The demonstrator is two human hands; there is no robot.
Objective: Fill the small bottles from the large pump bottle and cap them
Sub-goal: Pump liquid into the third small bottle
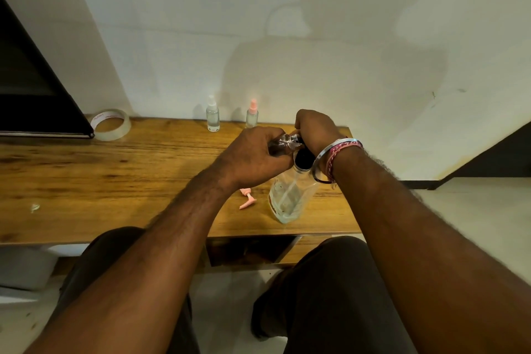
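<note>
- The left hand (253,158) was closed round a small clear bottle (283,144), tilted with its mouth toward the pump nozzle.
- The right hand (314,128) was curled over the black pump head (303,158) of the large pump bottle (291,197), which stood near the front edge of the wooden desk (115,181).
- The step in hand was judged to be filling; whether liquid flowed could not be told, as the fingers hid the nozzle.
- A loose pink spray cap (247,199) lay just left of the large bottle; the next move would call for fitting it squarely.
- Two capped bottles, clear-capped (212,115) and pink-capped (252,115), stood by the wall.
</note>
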